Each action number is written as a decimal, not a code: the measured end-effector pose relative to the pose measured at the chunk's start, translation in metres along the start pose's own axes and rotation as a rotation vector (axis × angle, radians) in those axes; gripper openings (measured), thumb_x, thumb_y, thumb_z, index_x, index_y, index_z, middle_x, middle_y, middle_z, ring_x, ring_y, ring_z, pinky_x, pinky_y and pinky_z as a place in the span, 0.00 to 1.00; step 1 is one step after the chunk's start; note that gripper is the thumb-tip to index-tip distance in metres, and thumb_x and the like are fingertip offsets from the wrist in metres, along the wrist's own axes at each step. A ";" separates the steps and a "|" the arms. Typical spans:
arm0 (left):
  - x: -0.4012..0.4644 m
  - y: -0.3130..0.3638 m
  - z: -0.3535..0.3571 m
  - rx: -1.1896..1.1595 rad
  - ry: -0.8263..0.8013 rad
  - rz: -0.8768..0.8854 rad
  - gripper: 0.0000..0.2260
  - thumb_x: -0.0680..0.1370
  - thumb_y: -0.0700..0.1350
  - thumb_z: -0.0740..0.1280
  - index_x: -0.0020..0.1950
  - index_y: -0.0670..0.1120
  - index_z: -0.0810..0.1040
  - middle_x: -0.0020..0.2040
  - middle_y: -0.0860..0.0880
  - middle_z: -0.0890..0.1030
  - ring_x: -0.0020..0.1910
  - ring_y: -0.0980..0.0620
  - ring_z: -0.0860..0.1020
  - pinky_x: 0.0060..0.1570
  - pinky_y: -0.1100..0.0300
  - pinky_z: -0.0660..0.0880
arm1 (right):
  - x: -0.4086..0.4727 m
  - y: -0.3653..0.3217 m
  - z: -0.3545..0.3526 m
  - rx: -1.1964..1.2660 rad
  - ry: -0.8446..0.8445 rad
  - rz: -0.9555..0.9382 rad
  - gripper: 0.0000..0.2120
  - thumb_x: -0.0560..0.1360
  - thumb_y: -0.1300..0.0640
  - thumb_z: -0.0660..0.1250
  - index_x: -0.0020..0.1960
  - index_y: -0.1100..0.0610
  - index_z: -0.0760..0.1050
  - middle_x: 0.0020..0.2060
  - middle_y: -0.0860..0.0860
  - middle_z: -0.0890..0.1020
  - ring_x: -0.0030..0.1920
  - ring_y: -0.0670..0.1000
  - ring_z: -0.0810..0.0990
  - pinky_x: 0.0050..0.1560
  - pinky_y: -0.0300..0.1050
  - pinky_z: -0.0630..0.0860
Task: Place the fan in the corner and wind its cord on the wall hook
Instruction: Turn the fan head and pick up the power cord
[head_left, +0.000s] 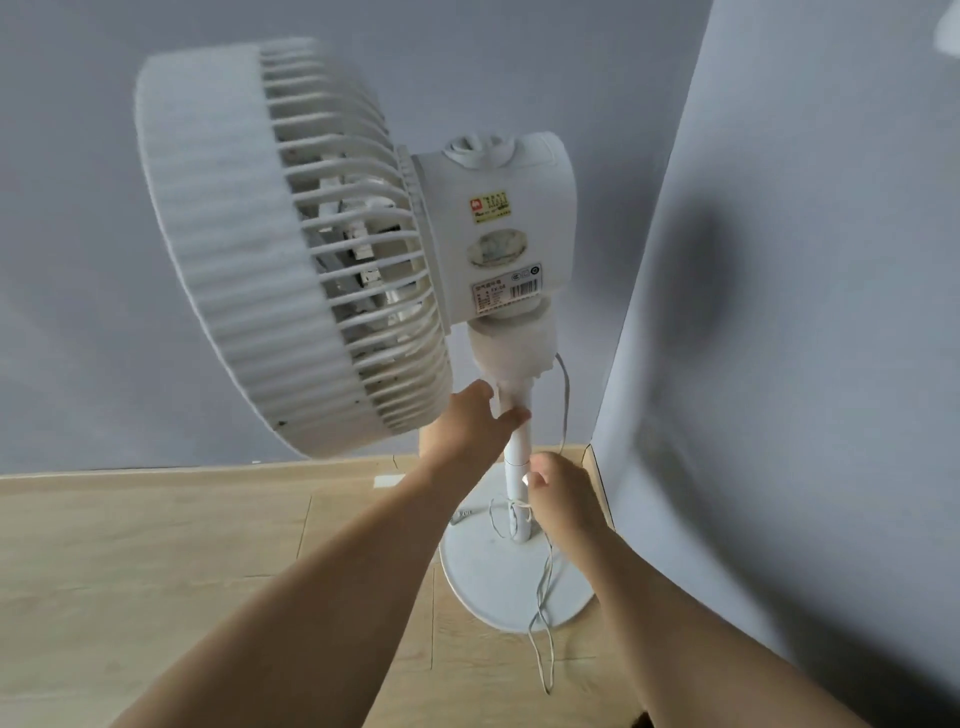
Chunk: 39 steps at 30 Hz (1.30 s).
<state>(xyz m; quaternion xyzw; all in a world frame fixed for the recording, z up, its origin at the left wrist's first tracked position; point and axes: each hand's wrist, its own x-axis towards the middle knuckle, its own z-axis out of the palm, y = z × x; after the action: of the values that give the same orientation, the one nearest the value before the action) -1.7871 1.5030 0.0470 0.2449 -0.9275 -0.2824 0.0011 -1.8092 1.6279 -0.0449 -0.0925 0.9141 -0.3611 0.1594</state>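
Walls (805, 260): two grey faces meeting in a corner, right of centre. Floor (156, 545): pale wood planks. Fan (291, 244): white pedestal type, upright, round base (478, 582) on the floor close in the corner, head turned left. Left hand (480, 415): wrapped round the pole (517, 457) just under the neck. Right hand (558, 488): lower, beside the pole, pinching the cord (543, 613), which trails slack over the base.

floor (156, 561): pale wood planks | on it: white fan's round base (498, 582), loose cord (543, 649)
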 end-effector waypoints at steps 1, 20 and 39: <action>-0.003 0.000 0.001 0.044 0.004 -0.015 0.23 0.76 0.62 0.64 0.63 0.47 0.73 0.56 0.50 0.82 0.52 0.47 0.80 0.47 0.56 0.75 | -0.003 -0.003 -0.008 -0.009 -0.009 -0.011 0.10 0.75 0.62 0.57 0.51 0.58 0.77 0.47 0.54 0.81 0.48 0.56 0.77 0.39 0.42 0.68; -0.161 0.010 -0.129 0.321 -0.086 0.228 0.26 0.77 0.57 0.65 0.72 0.46 0.69 0.69 0.47 0.74 0.67 0.46 0.71 0.61 0.54 0.71 | -0.080 -0.127 -0.137 0.549 0.293 -0.063 0.09 0.76 0.55 0.56 0.37 0.52 0.70 0.32 0.48 0.72 0.31 0.51 0.67 0.32 0.42 0.63; -0.154 0.048 -0.230 0.670 0.397 0.337 0.59 0.62 0.75 0.66 0.79 0.46 0.42 0.80 0.44 0.38 0.77 0.37 0.34 0.71 0.29 0.45 | -0.062 -0.210 -0.186 0.401 0.339 -0.396 0.28 0.79 0.46 0.57 0.77 0.52 0.56 0.75 0.51 0.64 0.73 0.53 0.66 0.71 0.49 0.62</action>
<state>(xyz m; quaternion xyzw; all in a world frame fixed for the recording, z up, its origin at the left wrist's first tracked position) -1.6409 1.4871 0.2867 0.1260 -0.9769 0.0914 0.1462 -1.8070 1.6111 0.2422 -0.1737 0.8026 -0.5682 -0.0533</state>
